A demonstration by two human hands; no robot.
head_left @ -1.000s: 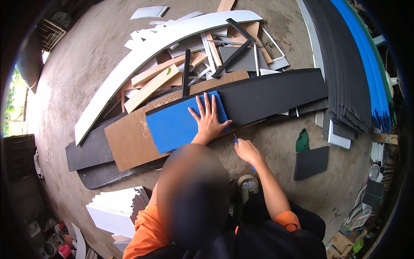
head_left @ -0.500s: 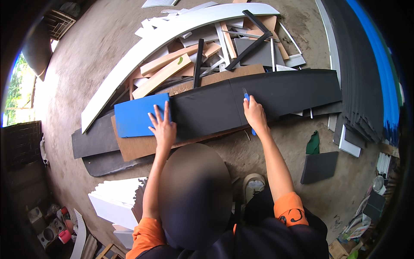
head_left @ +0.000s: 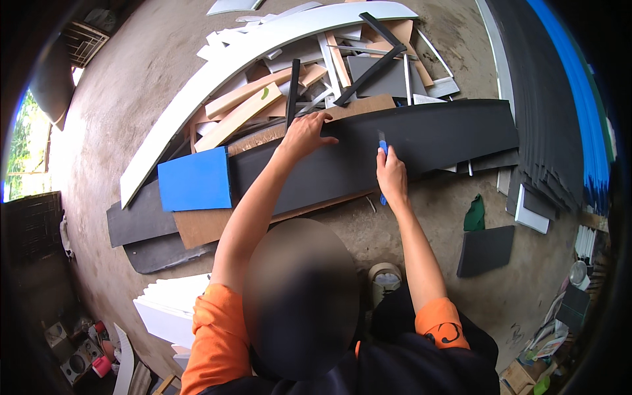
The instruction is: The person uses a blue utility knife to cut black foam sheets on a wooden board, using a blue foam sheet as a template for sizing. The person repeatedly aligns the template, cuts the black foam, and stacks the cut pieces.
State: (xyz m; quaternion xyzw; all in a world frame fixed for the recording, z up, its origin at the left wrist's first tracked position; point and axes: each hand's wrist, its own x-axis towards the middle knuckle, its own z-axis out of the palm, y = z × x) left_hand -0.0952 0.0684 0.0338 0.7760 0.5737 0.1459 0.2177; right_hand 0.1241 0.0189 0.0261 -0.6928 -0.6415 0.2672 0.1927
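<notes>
A long black foam sheet (head_left: pixel 447 138) lies crosswise in front of me, on top of a brown board (head_left: pixel 197 227). My left hand (head_left: pixel 308 137) is at the sheet's far edge, thumb and fingers apart, with nothing visible in it. In my right hand (head_left: pixel 393 174) is a utility knife (head_left: pixel 383 146) with a blue handle, its blade pointing away from me above the black sheet. Left of my left forearm, a blue rectangular panel (head_left: pixel 194 181) rests partly on the brown board, and no hand touches it.
Beyond the sheet lies a heap of offcuts (head_left: pixel 243 108), with a curved white strip (head_left: pixel 263 43) arching around it. Stacked black sheets (head_left: pixel 533 118) and blue sheets (head_left: pixel 579 99) stand at the right. A dark square panel (head_left: pixel 486 251) and white pieces (head_left: pixel 168 309) lie nearer me.
My left hand has left the blue panel and moved right and away, to the black sheet's far edge. The blue panel sits slightly further left. My right hand still holds the knife, slightly nearer.
</notes>
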